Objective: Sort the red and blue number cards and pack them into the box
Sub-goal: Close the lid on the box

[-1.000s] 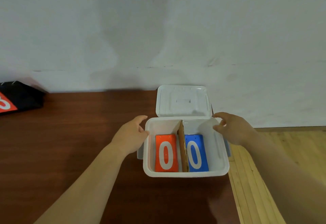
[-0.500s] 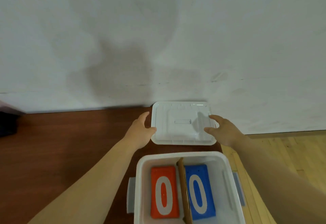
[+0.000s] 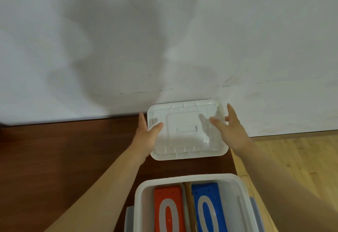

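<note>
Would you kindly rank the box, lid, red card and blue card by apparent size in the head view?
1. Box, nearer and cropped.
2. Lid.
3. Red card and blue card: alike, both cropped.

1. Your box sits on the surface, nearest you.
2. Inside the box, a divider stands between the left number card and the right number card.
3. Behind the box, your left hand and right hand hold the lid by its side edges.
</note>
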`<action>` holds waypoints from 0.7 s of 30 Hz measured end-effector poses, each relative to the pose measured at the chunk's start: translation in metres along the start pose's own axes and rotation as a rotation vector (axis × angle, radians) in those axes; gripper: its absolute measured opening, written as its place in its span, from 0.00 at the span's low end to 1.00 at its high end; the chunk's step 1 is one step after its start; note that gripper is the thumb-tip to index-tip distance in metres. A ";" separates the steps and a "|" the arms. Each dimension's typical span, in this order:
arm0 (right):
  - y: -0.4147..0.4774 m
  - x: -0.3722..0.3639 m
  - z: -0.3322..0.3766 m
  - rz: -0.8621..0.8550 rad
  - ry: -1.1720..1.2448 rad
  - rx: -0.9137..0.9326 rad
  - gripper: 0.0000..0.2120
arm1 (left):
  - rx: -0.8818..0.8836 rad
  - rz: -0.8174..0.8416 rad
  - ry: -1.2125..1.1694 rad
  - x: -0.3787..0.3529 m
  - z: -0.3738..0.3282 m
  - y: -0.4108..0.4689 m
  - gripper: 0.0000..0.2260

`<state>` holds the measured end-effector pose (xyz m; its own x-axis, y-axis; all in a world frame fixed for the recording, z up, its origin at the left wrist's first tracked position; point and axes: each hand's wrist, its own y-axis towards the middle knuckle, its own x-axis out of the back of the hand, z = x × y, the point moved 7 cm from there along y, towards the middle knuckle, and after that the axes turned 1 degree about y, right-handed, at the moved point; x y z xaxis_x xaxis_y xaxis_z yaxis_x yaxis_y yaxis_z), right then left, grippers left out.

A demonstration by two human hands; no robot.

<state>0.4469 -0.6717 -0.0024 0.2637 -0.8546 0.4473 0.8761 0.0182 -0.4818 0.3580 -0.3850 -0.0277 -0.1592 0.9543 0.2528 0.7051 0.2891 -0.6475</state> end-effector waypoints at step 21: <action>-0.201 0.024 0.020 0.080 0.511 0.176 0.09 | -0.246 -0.260 -0.243 0.043 0.048 -0.225 0.18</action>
<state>0.2846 -0.6857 0.1202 0.1408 -0.9896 -0.0297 0.9272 0.1423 -0.3465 0.1595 -0.4051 0.0943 -0.4908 0.8504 0.1895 0.7587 0.5241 -0.3868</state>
